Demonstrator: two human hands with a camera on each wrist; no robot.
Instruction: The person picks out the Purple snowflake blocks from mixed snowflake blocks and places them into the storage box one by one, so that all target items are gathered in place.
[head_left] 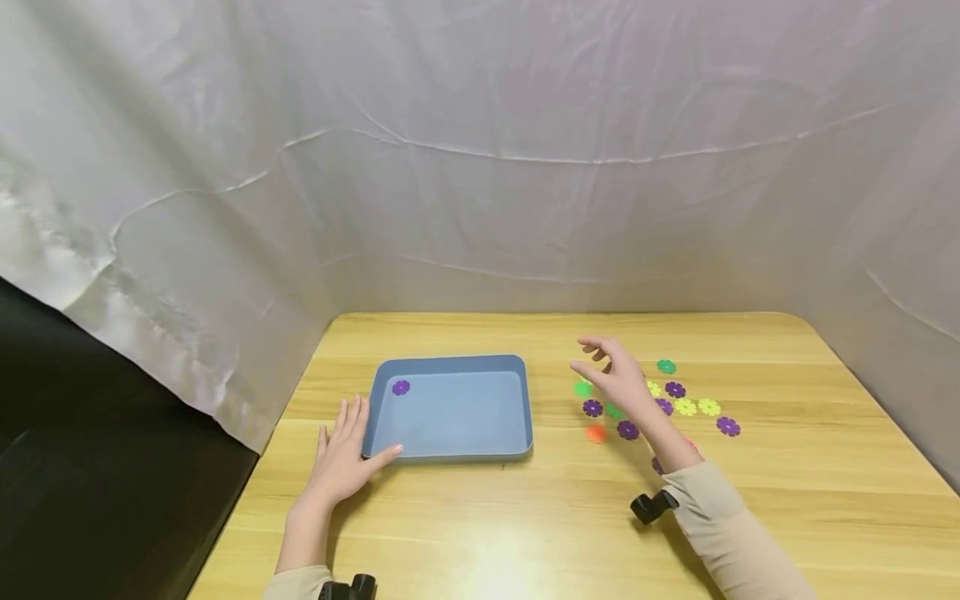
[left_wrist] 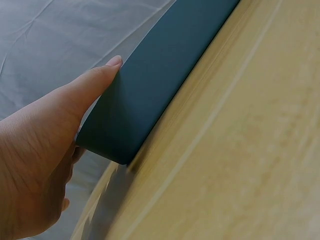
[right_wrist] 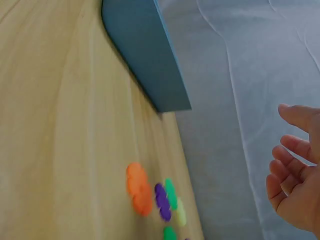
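The left hand (head_left: 341, 454) rests flat on the wooden table (head_left: 787, 500), fingers straight and slightly spread, thumb pressed against the near left corner of the blue tray (head_left: 450, 450). One purple flower disc (head_left: 401, 387) lies in the tray's far left corner. The right hand (head_left: 618, 377) hovers, empty and with fingers loosely spread, above the scattered flower discs (head_left: 686, 407) to the right of the tray.
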